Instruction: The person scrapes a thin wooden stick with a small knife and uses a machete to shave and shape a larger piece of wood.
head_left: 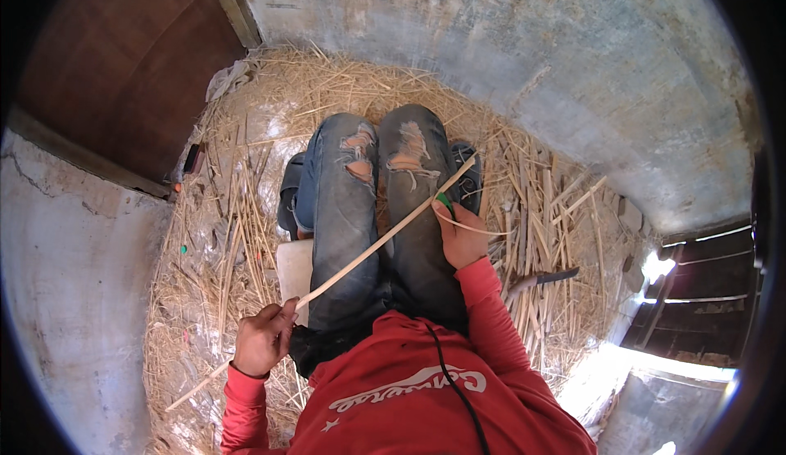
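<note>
A long, pale strip of split cane or bamboo (372, 246) runs slantwise across my thighs, its far end up beside my right knee. My left hand (260, 342) is closed around its lower part, and the tail sticks out below toward the floor. Over my right thigh, my right hand (463, 240) is closed on a small green piece (444, 202) pressed against the strip; its exact kind is hidden by the fingers. From there a thin peeled sliver (485, 230) curls off to the right, over the back of that hand.
A dark-bladed knife (557, 276) lies right of my hip on scattered cut strips (528, 209). Straw and shavings (327, 78) cover the floor. Plastered walls (524, 37) stand ahead and at left, with a brown door (131, 62) at far left. Slatted boards (700, 291) are at right.
</note>
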A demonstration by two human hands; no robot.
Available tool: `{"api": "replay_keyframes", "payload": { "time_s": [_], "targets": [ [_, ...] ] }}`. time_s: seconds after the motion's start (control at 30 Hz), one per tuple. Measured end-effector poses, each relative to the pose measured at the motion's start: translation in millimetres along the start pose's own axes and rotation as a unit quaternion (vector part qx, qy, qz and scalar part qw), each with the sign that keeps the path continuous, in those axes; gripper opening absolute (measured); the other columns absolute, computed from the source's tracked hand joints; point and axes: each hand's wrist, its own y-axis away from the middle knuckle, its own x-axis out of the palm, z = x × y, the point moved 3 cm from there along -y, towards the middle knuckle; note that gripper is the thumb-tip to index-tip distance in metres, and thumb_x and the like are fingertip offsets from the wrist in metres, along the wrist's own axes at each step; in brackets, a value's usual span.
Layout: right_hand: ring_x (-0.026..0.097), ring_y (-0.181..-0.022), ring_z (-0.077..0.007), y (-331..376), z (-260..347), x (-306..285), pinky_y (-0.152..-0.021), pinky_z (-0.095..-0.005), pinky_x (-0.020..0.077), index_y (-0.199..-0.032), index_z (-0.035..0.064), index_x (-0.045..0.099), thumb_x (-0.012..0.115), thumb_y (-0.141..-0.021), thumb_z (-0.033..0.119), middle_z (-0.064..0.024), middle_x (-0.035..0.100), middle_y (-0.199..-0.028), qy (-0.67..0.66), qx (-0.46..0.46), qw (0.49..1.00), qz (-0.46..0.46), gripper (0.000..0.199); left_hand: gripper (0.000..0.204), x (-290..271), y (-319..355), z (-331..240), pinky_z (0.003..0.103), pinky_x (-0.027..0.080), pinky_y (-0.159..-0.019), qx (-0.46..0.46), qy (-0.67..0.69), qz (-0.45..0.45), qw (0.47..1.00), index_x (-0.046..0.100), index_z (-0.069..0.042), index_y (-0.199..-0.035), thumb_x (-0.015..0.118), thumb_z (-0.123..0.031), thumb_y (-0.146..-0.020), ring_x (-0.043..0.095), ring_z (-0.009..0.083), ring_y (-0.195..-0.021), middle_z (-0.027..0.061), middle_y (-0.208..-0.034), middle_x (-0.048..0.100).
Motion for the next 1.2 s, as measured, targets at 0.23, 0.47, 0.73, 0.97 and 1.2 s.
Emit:
{"api": "replay_keyframes", "payload": {
  "time_s": [0.23, 0.47, 0.73, 0.97, 1.2],
  "targets": [
    [0.051, -0.052, -0.0283, -86.1, -310.9, -118.3, -0.053, -0.0456, 0.0420, -0.098, 0.0040, 0.076, 0.051, -0.103, 0.052, -0.0171, 0.057, -0.061, 0.115, 0.157, 0.936, -0.293, 0.055, 0.021, -48.0, 48.8, 63.8, 0.035, 0.041, -0.048, -0.061, -0.001, -0.042, 0.997, 0.076, 0.003, -0.107, 0.068, 0.001, -0.088, 0.055, 0.0232, -0.048, 0.0134, -0.062, 0.056],
    [0.036, -0.049, -0.0110, -94.3, -198.2, -163.4, -0.049, -0.0327, 0.0272, -0.059, 0.0082, 0.051, 0.055, -0.103, 0.057, 0.0004, 0.039, -0.052, -0.194, 0.129, 0.931, -0.282, 0.066, 0.025, 12.6, -6.9, 27.1, 0.032, 0.041, -0.051, -0.055, 0.124, -0.105, 0.985, 0.073, 0.004, -0.114, 0.065, 0.003, -0.090, 0.053, 0.0184, -0.053, 0.0106, -0.066, 0.053],
    [0.040, -0.058, -0.0129, -49.2, -103.1, -67.2, -0.056, -0.0347, 0.0359, -0.072, 0.0019, 0.054, 0.058, -0.106, 0.035, -0.0044, 0.043, -0.060, -0.214, 0.031, 0.966, -0.139, 0.048, 0.022, 73.8, -107.0, -30.4, 0.034, 0.041, -0.051, -0.060, 0.204, -0.152, 0.965, 0.075, 0.000, -0.113, 0.071, -0.007, -0.092, 0.054, 0.0215, -0.052, 0.0122, -0.067, 0.055],
    [0.057, -0.055, -0.0356, -1.0, -5.8, -34.1, -0.054, -0.0441, 0.0430, -0.080, 0.0026, 0.064, 0.063, -0.101, 0.037, -0.0183, 0.055, -0.061, -0.114, -0.078, 0.990, -0.003, 0.040, 0.022, 106.9, -150.9, -58.6, 0.039, 0.046, -0.055, -0.051, 0.164, -0.111, 0.979, 0.077, -0.005, -0.111, 0.073, -0.015, -0.092, 0.059, 0.0269, -0.056, 0.0107, -0.074, 0.062],
    [0.063, -0.061, -0.0442, 8.4, 15.8, -22.1, -0.053, -0.0514, 0.0463, -0.075, 0.0041, 0.061, 0.064, -0.098, 0.045, -0.0232, 0.060, -0.063, -0.011, -0.120, 0.992, 0.050, 0.048, 0.020, 120.9, -167.8, -79.0, 0.040, 0.048, -0.058, -0.022, 0.154, -0.134, 0.979, 0.078, -0.007, -0.110, 0.074, -0.013, -0.091, 0.063, 0.0306, -0.061, 0.0116, -0.078, 0.066]
  ]
}}
